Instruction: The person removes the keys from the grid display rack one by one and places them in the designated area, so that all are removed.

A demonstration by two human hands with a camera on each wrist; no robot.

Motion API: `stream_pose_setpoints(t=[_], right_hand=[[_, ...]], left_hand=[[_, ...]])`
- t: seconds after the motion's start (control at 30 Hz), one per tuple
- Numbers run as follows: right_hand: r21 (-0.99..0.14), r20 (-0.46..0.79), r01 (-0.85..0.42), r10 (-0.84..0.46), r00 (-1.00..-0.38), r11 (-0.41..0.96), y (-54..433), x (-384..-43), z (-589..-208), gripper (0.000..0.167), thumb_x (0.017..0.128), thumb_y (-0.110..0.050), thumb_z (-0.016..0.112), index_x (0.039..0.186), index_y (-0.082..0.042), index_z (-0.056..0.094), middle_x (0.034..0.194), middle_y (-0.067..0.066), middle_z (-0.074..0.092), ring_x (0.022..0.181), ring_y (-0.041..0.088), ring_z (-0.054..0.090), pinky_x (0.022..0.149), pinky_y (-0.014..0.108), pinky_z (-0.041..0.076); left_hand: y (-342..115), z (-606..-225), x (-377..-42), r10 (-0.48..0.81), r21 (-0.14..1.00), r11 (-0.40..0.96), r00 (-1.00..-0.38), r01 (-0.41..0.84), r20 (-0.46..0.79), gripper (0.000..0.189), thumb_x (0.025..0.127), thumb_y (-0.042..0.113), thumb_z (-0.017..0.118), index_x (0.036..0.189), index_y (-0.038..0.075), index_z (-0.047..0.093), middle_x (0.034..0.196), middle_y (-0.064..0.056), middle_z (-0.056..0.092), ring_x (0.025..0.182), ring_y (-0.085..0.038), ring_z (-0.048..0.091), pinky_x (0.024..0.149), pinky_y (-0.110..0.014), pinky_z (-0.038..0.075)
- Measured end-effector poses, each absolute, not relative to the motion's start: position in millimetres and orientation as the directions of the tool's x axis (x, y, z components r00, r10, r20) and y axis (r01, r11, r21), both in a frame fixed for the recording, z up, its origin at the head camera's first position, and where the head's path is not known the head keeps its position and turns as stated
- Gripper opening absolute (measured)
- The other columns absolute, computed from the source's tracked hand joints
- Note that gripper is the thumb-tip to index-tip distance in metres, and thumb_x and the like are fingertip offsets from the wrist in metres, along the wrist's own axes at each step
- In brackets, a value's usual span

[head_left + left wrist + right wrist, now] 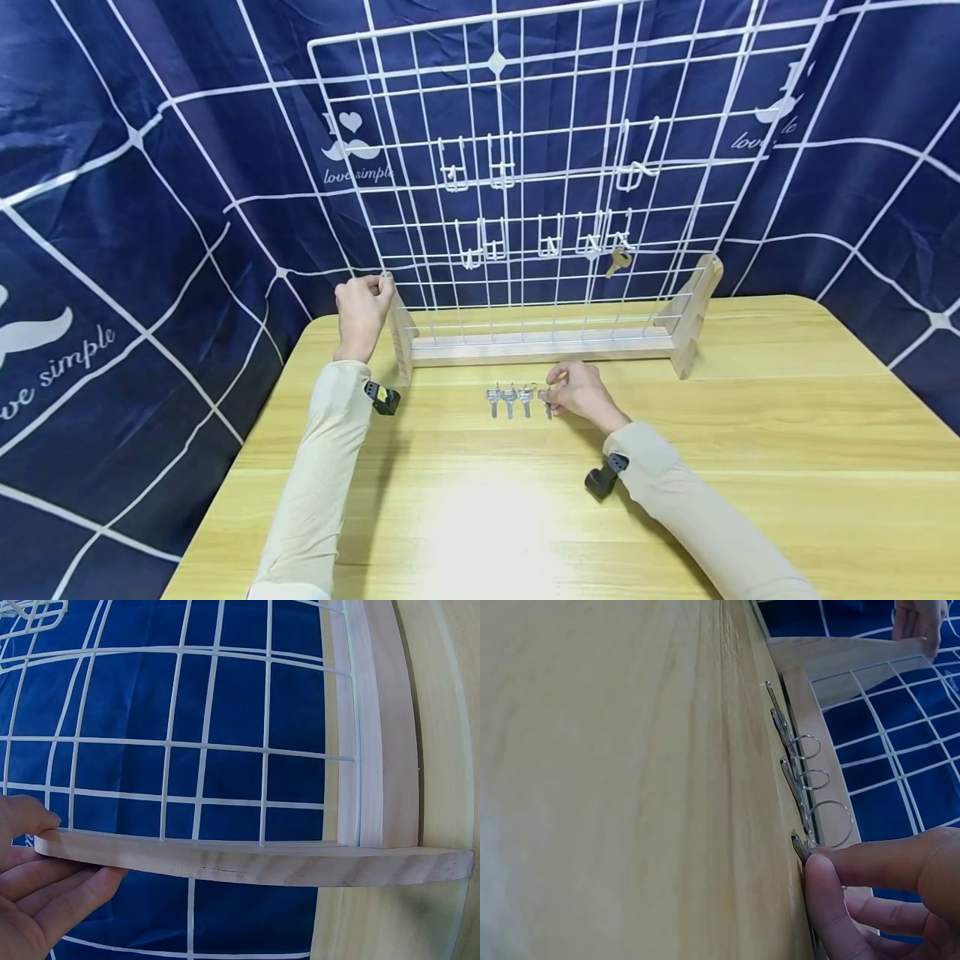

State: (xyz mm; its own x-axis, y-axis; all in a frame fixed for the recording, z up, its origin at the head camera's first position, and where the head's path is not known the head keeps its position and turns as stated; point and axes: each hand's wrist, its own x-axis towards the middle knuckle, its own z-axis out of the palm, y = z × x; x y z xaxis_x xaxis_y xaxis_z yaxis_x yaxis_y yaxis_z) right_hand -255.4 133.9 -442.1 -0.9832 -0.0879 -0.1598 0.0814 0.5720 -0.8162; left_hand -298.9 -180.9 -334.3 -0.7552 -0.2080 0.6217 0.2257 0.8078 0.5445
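Note:
My left hand (362,312) grips the top end of the rack's wooden side support (225,866), thumb on one face and fingers on the other. On the table in front of the rack's base, my right hand (583,393) pinches a silver key (801,846) between thumb and index finger. This key is at the right end of a row. Three more silver keys (509,402) lie to its left, their heads toward the rack. In the right wrist view, thin wire rings (831,823) stand up from the keys.
A white wire grid (551,133) rises from the wooden base bar (543,354). Several white wire hooks (551,237) hang on it in two rows. From a lower right hook dangles a brass-coloured key (618,262). Dark blue patterned cloth (195,292) surrounds the wooden table (787,400).

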Motion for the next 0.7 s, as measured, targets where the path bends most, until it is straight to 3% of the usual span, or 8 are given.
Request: stream_pose_setpoints(t=[0.2, 0.7], right_hand=[[-0.825, -0.16, 0.079, -0.097, -0.982, 0.559, 133.3, -256.8, -444.1, 0.03, 0.078, 0.004, 0.073, 0.104, 0.009, 0.06, 0.072, 0.014, 0.064, 0.05, 0.015, 0.062, 0.052, 0.028, 0.054], [-0.826, -0.15, 0.07, -0.099, -0.984, 0.56, 131.2, -258.0, -445.2, 0.027, 0.078, 0.002, 0.074, 0.101, 0.008, 0.061, 0.073, 0.014, 0.064, 0.049, 0.015, 0.062, 0.052, 0.028, 0.054]], left_hand=[[-181.4, -335.6, -298.3, -0.21, 0.548, 0.807, -0.761, 0.22, 0.614, 0.028, 0.087, 0.012, 0.058, 0.062, 0.002, 0.064, 0.052, -0.01, 0.063, 0.05, -0.025, 0.049, 0.057, -0.038, 0.042], [-181.1, -334.9, -299.1, -0.214, 0.559, 0.798, -0.761, 0.225, 0.613, 0.023, 0.085, 0.01, 0.056, 0.073, -0.001, 0.072, 0.058, -0.01, 0.067, 0.053, -0.025, 0.055, 0.059, -0.038, 0.045]])
